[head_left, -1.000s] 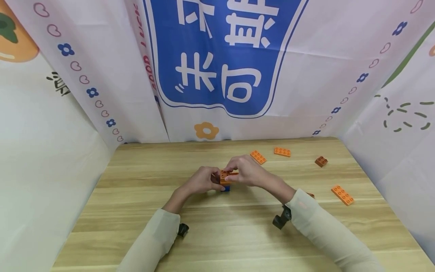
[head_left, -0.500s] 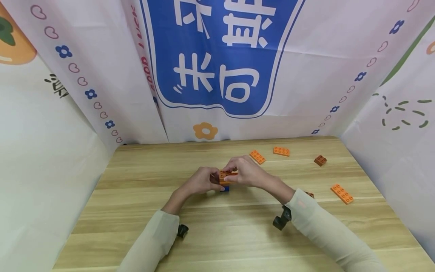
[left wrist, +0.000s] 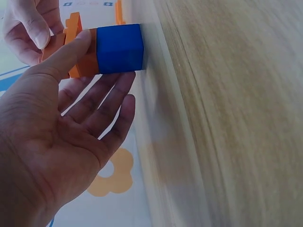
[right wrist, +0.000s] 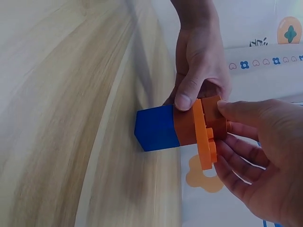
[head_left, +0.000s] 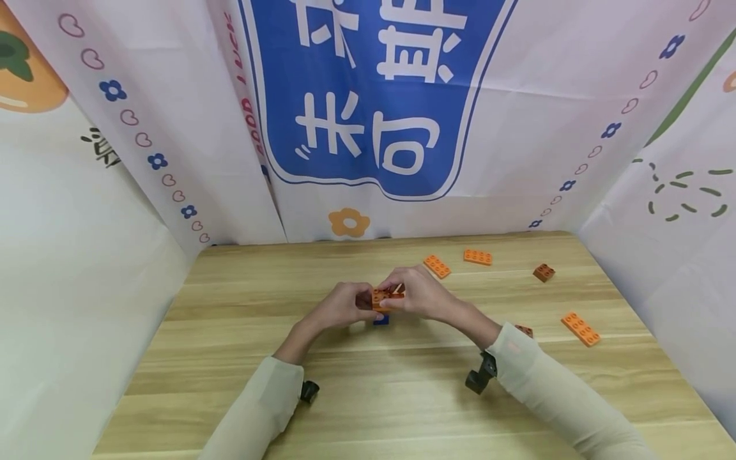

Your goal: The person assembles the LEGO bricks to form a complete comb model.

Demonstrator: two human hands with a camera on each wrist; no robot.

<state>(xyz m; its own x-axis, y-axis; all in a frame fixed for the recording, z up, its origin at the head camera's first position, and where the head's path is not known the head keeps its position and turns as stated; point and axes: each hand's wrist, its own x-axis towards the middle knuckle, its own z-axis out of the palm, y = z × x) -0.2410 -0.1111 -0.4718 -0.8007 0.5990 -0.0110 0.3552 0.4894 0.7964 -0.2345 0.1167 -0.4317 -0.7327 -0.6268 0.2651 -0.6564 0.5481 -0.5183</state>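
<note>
Plainly, our left hand (head_left: 343, 304) grips the lower brown brick (right wrist: 183, 127), just above the blue block (right wrist: 157, 128), while our right hand (head_left: 421, 292) pinches the upper brown brick (right wrist: 213, 112), an orange studded plate (right wrist: 202, 142) between the two bricks. We hold this stack upright near the middle of the wooden table (head_left: 379, 396).

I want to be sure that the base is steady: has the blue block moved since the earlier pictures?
No. In the head view, the blue block shows no clear shift in any direction against the printed yellow flower.
</note>
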